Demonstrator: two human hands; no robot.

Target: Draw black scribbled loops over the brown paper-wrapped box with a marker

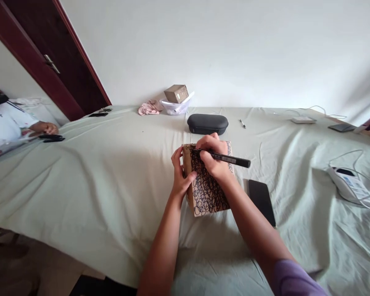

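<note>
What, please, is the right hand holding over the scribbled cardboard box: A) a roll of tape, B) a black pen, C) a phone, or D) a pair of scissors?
B: the right hand grips a black pen above the cardboard box, whose top is covered in dark scribbles, while the left hand steadies the box's side.

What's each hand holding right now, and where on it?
Right hand: black pen, held near its tip end. Left hand: scribbled cardboard box, gripped at its left edge.
</note>
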